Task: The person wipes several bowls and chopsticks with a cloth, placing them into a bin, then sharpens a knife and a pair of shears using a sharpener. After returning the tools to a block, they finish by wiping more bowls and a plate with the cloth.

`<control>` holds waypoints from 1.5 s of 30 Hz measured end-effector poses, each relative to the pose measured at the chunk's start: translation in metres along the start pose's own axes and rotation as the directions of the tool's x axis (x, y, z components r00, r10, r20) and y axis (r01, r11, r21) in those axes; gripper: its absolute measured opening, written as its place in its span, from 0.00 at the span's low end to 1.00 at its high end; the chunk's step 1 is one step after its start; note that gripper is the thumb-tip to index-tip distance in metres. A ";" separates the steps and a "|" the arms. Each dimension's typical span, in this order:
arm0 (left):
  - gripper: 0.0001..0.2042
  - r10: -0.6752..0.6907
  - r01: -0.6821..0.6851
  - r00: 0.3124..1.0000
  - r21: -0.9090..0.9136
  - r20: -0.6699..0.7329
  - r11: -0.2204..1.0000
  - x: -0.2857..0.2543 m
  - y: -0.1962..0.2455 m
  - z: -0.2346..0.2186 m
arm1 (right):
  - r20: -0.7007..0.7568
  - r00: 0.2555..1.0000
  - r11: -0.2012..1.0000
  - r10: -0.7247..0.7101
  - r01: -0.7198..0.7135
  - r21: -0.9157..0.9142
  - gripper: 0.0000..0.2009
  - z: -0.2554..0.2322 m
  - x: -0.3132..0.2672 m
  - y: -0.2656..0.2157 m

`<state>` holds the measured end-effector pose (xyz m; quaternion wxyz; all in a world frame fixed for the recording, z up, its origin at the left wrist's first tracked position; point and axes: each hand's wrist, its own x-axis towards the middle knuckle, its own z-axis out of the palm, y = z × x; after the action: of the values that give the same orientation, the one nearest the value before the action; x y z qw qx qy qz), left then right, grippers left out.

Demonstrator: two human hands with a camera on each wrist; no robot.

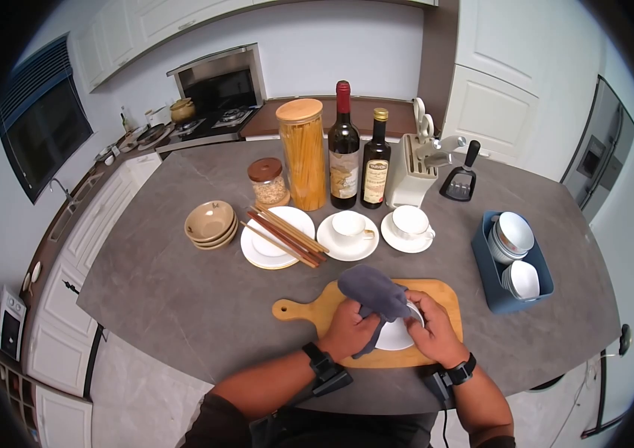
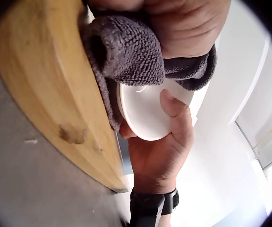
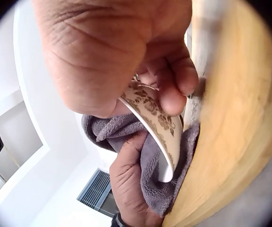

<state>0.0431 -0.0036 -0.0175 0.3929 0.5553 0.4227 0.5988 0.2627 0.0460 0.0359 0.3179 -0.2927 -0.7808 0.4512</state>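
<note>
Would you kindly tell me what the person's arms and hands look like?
The left hand and right hand are ungloved. Each wrist has a black strap with a boxy dark device; a thin dark cable hangs below the right device. Dark sleeves leave the forearms bare.

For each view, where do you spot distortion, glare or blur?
Head: fisheye bowing of the upper cabinets, black corners; left wrist: crisp cloth weave, washed-out white background; right wrist: cutting board smeared toward its upper end.

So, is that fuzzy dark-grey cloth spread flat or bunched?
Bunched up: the cloth bulges in folds where the left hand grips it.
</note>
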 end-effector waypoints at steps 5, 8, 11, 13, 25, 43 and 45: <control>0.13 0.094 -0.092 0.995 0.133 -0.012 0.987 0.004 0.002 -0.001 | -0.151 0.971 0.965 -0.187 0.153 -0.213 0.26 0.007 0.001 0.004; 0.12 0.147 -0.140 0.989 0.205 -0.022 0.969 0.005 0.004 0.000 | -0.215 0.951 0.953 -0.221 0.164 -0.254 0.25 0.008 0.002 0.004; 0.12 0.162 -0.160 0.987 0.193 0.004 0.968 0.007 0.002 0.000 | -0.233 0.971 0.996 -0.059 0.041 -0.079 0.26 0.011 -0.001 0.002; 0.11 0.108 -0.106 0.994 0.116 -0.017 0.988 0.006 0.004 0.001 | -0.183 0.978 0.988 -0.104 0.081 -0.132 0.27 0.010 0.000 0.001; 0.08 0.031 -0.027 0.998 0.078 -0.052 0.997 0.006 0.008 -0.001 | -0.024 0.992 0.980 -0.126 0.121 -0.158 0.33 0.013 -0.003 -0.003; 0.14 -0.096 0.089 0.995 0.167 0.033 0.982 0.007 0.016 0.002 | -0.366 0.906 0.959 -0.211 0.119 -0.259 0.27 0.012 0.001 0.015; 0.18 -0.094 0.088 0.994 0.096 0.051 0.991 0.008 0.016 0.001 | -0.456 0.869 0.972 -0.195 0.110 -0.208 0.26 0.012 0.001 0.022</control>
<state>0.0439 -0.0013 0.0000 0.4049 0.5698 0.4641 0.5440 0.2564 0.0499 0.0121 0.5065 -0.3579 -0.7369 0.2692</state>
